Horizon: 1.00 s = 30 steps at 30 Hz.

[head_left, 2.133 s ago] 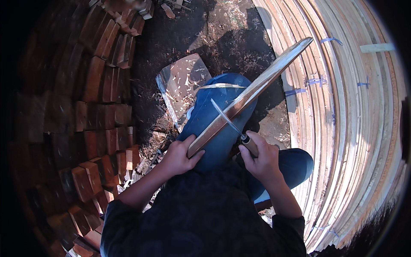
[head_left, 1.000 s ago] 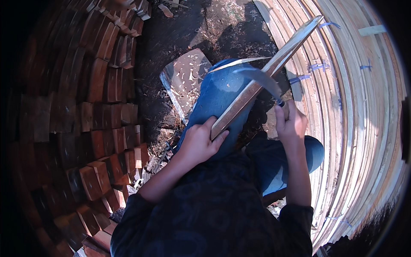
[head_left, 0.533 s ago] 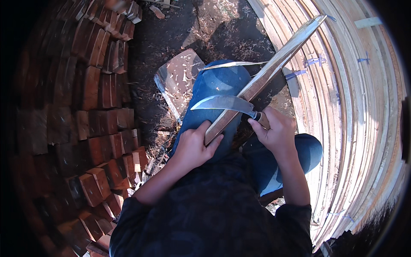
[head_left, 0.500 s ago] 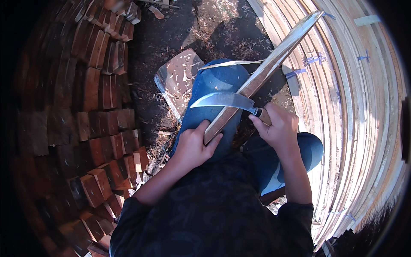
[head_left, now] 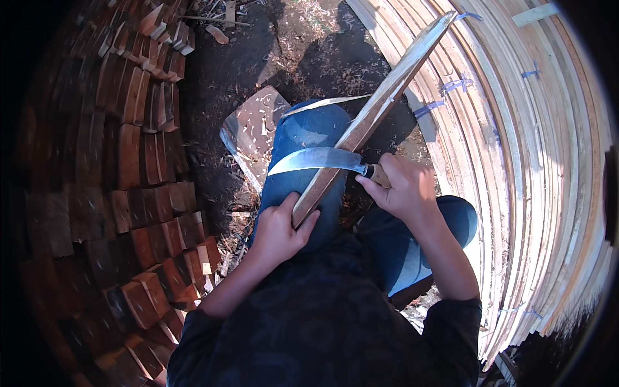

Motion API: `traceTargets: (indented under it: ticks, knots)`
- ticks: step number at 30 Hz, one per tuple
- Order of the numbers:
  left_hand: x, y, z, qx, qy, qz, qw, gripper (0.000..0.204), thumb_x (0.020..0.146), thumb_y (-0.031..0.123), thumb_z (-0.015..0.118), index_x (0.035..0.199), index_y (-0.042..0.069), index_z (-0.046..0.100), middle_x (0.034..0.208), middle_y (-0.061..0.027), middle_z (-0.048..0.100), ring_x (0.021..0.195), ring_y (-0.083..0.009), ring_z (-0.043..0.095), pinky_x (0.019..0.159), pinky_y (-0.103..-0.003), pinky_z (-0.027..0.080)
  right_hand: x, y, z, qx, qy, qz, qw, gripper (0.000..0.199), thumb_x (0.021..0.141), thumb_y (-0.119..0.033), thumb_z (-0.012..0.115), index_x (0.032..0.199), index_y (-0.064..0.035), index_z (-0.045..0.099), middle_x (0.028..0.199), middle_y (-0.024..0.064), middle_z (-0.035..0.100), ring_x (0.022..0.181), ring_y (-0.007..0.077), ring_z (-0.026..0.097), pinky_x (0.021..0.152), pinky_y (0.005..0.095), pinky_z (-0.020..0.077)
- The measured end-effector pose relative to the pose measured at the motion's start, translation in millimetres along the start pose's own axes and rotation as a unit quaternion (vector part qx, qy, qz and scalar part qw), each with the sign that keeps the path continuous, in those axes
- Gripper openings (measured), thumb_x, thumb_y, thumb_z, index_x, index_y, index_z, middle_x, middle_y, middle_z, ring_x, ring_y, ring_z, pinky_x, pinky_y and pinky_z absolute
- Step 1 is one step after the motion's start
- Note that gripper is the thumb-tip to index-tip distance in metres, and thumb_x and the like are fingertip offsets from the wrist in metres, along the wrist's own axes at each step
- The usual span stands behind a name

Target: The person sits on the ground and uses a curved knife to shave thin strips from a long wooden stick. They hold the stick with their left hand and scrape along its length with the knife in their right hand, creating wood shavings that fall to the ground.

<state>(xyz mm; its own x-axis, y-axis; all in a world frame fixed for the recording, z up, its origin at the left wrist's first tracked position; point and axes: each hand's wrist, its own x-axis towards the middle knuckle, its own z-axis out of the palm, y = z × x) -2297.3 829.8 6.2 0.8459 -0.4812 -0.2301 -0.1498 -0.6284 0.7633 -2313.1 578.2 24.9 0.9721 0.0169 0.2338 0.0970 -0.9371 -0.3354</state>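
Note:
My left hand (head_left: 278,231) is closed around the near end of a long wooden stick (head_left: 369,124), fingers on one side and thumb on the other. The stick slants away to the far right, brown on its face with a pale cut edge, and passes over my jeans-clad knee (head_left: 303,134). A curved knife (head_left: 298,160) lies across it a little beyond my left hand, tip pointing left. Its wooden handle is gripped in my right hand (head_left: 405,188), to the right of the stick. A thin pale wood strip (head_left: 325,104) crosses the top of the knee.
Stacked reddish-brown wood blocks (head_left: 138,235) fill the left side. Bundles of long pale wooden strips (head_left: 509,161), tied with blue-purple bands, curve along the right. A flat board (head_left: 256,119) with shavings lies beyond my knee, on dark ground (head_left: 329,61) scattered with more shavings.
The whole view has shifted slightly. Knife, stick and both hands sit a little further left, and the blade's tip has dipped slightly relative to its handle. Both grips stay the same.

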Motion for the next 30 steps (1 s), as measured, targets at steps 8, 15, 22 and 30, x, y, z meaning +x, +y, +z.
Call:
traceTargets:
  ticks: [8,15,22,30]
  knots:
    - [-2,2,1,0.020,0.001,-0.001,1.000,0.030,0.084,0.027,0.068,0.087,0.000,0.056,0.057,-0.0227,0.057,0.059,-0.0419,0.062,0.054,-0.048,0.049,48,96,-39,0.071,0.129,0.303,0.942,0.041,0.094,-0.037,0.061,0.078,0.0010,0.064,0.057,0.0132,0.058,0.052,0.0168,0.057,0.054,0.0333,0.0448]
    - [0,4,2,0.020,0.010,0.007,1.000,0.030,0.084,0.027,0.069,0.088,0.000,0.056,0.056,-0.0220,0.057,0.058,-0.0410,0.062,0.054,-0.047,0.050,4,11,-4,0.086,0.034,0.082,0.992,0.039,0.078,-0.035,0.076,0.070,-0.0051,0.053,0.061,0.0130,0.058,0.055,0.0325,0.061,0.048,0.0396,0.0469]
    - [-5,4,1,0.017,0.008,-0.021,1.000,0.030,0.084,0.027,0.069,0.088,0.000,0.056,0.055,-0.0221,0.056,0.059,-0.0417,0.062,0.053,-0.048,0.049,56,87,-37,0.010,0.125,0.243,0.962,0.045,0.087,-0.043,0.066,0.073,-0.0017,0.059,0.058,0.0149,0.060,0.056,0.0326,0.063,0.052,0.0388,0.0483]
    - [5,3,-4,-0.021,-0.014,-0.001,1.000,0.027,0.085,0.024,0.069,0.088,0.000,0.057,0.059,-0.0231,0.057,0.062,-0.0429,0.062,0.055,-0.047,0.049,18,28,-14,0.146,0.010,0.148,0.978,0.033,0.083,-0.028,0.073,0.073,-0.0031,0.055,0.059,0.0160,0.056,0.058,0.0376,0.060,0.051,0.0396,0.0468]
